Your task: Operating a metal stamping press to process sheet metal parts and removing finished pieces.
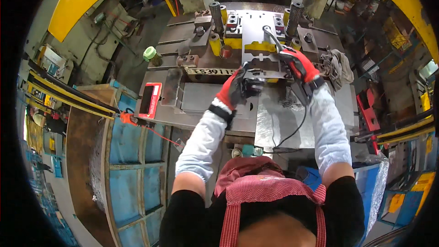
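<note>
My right hand (297,66), in a red and black glove, is closed round a dark long-handled wand (275,41). The wand's round end rests on or just above a flat metal sheet (254,29) in the press die, and a black cord (302,121) hangs from its handle. My left hand (240,87), gloved alike, is by the near edge of the die, thumb and fingers apart, with nothing visible in it. Close to its fingertips, the sheet shows shaped cut-outs over yellow parts. Whether those fingers touch the sheet I cannot tell.
Dark guide posts (216,17) and bolted clamps (200,32) flank the die. A green-capped jar (150,54), a red-framed panel (154,100) and a grey block (201,98) are on the left. A crumpled rag (337,68) lies right; a blue-panelled rack (125,142) stands lower left.
</note>
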Demonstrator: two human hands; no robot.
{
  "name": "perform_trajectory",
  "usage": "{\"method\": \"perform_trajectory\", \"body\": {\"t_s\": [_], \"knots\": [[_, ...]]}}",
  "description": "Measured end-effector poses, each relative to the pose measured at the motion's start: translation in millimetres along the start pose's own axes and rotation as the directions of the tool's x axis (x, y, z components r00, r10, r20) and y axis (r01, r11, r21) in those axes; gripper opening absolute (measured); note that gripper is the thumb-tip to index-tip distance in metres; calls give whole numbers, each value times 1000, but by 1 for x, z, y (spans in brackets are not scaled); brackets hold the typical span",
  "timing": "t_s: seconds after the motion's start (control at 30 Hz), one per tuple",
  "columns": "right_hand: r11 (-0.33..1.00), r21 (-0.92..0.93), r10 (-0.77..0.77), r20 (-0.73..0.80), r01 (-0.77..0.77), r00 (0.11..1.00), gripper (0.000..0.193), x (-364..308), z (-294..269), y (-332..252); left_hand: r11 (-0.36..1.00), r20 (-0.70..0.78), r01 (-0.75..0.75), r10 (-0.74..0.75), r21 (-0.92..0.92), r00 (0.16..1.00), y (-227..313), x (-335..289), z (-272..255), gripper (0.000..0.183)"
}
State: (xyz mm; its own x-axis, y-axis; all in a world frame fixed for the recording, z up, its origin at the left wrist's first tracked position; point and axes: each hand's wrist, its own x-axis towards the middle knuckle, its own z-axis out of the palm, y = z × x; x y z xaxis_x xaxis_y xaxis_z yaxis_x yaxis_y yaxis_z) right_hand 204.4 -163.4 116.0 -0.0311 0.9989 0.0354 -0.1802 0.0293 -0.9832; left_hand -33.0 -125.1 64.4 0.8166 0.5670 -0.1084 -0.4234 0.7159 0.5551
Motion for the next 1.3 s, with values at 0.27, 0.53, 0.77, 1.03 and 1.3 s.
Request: {"method": "perform_trajectory", "body": {"t_s": [0.27,0.53,0.77,1.03,1.3], "knots": [[937,-339,-66,68,85,995,17,56,-28,23,961,-34,-272,273,42,961,12,42,-18,45],[992,-57,-127,-386,114,914,44,-82,18,36,970,-138,-237,227,-61,964,12,36,-13,38],[997,-50,11,-704,-65,710,42,-243,-54,154,966,-169,-249,257,65,952,10,42,-11,40],[875,484,291,-555,18,780,16,-271,-81,184,955,-256,-272,295,120,921,14,51,-20,35],[806,588,290,-496,71,818,23,-277,-92,194,949,-336,-281,312,141,889,12,53,-14,34]]}}
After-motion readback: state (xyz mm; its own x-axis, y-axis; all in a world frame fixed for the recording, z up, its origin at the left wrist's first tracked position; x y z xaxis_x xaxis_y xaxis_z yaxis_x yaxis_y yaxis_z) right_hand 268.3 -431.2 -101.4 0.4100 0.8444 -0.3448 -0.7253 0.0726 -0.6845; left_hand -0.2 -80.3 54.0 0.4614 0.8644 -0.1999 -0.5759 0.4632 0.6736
